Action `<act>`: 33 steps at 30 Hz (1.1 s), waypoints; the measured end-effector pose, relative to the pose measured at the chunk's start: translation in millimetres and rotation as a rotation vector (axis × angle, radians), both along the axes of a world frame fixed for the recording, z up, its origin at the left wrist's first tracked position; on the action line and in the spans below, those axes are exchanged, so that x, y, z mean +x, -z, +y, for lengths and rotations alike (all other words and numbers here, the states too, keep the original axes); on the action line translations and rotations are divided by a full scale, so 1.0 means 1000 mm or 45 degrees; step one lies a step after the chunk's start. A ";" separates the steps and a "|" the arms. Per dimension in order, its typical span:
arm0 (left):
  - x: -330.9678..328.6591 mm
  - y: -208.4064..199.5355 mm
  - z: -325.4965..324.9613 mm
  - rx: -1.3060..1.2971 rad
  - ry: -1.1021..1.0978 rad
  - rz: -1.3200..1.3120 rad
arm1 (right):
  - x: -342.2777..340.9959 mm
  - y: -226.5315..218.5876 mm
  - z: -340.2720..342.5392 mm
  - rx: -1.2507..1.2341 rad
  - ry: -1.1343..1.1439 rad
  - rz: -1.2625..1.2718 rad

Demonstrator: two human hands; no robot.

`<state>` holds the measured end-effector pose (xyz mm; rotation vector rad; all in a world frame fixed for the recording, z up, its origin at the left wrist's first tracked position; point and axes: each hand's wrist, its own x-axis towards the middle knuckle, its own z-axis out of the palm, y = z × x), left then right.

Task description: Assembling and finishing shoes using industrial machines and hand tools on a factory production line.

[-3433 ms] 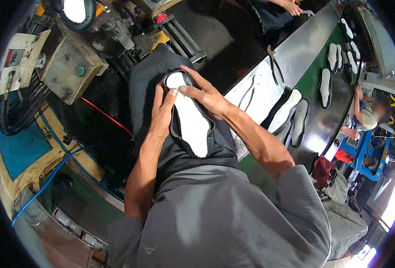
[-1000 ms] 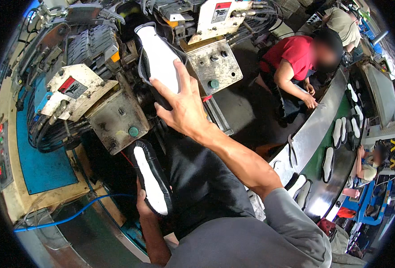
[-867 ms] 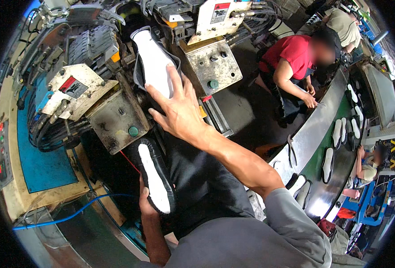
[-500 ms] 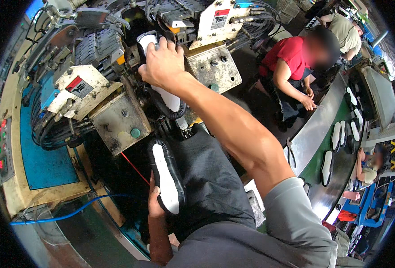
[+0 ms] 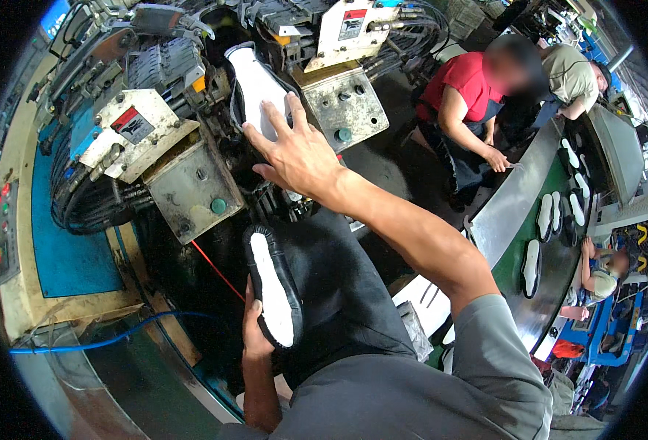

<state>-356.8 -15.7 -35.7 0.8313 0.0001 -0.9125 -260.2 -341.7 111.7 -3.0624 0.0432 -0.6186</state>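
My left hand (image 5: 256,330) is closed around the side of a black shoe upper (image 5: 274,293), held over my lap with its white underside facing up. Its black edge looks gathered at the far end. A second shoe upper (image 5: 248,81), also white underneath with a dark rim, sits between the two halves of the machine. Over its near end lies my right hand (image 5: 302,155), open, fingers spread, the fingertips on or just above the white surface. The hand hides part of that shoe.
Machine guard plates (image 5: 139,133) and metal boxes with green buttons (image 5: 218,206) flank the shoe. A lit control panel (image 5: 1,227) stands at left. On the right, a green conveyor (image 5: 511,275) carries several shoes; a person in red (image 5: 456,92) works beside it.
My right hand has come off its grip and spread its fingers, moving slightly nearer me. The shoe in the machine sits farther away; its near end no longer shows below my hand.
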 end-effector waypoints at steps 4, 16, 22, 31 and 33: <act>-0.009 0.007 -0.002 0.033 -0.037 0.027 | 0.000 -0.001 0.002 0.033 0.005 0.023; 0.014 0.014 -0.048 0.257 0.176 -0.008 | 0.115 -0.024 -0.042 0.042 0.020 0.006; 0.033 0.025 -0.075 0.272 0.294 -0.060 | 0.142 -0.036 -0.058 0.117 -0.066 -0.079; 0.038 0.000 -0.094 0.274 0.334 0.004 | 0.150 -0.066 -0.037 0.104 0.039 0.023; 0.038 -0.003 -0.090 0.308 0.347 0.011 | 0.152 -0.063 -0.041 0.136 0.021 0.007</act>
